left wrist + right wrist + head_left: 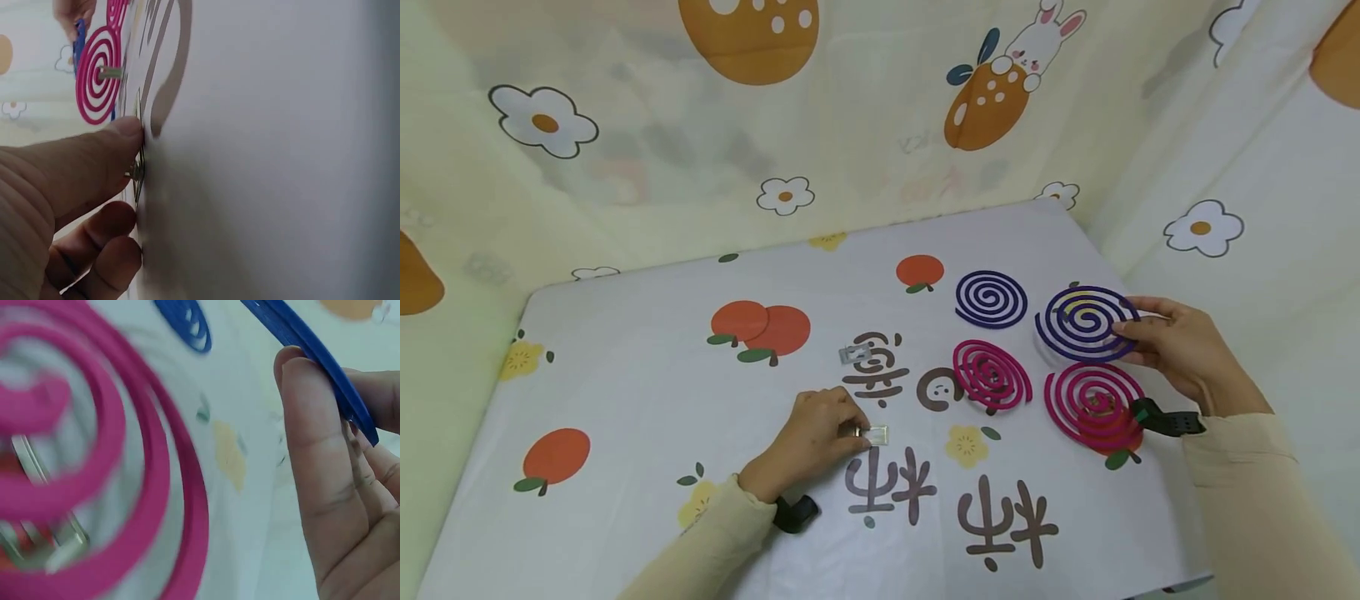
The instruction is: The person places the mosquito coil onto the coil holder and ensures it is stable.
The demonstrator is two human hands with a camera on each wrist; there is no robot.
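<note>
Curtain backed the bench: mid-frame, left fingers pinched a stand; right fingers, pinching a blue coil by one edge, perhaps risked snapping it.

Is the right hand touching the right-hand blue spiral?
Touching. The right wrist view shows it plainly: the right hand pinches the blue spiral at its rim, with digits against both faces.

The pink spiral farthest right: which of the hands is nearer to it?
Right. The right hand is just behind and right of this pink spiral; the left hand is far to its left.
</note>
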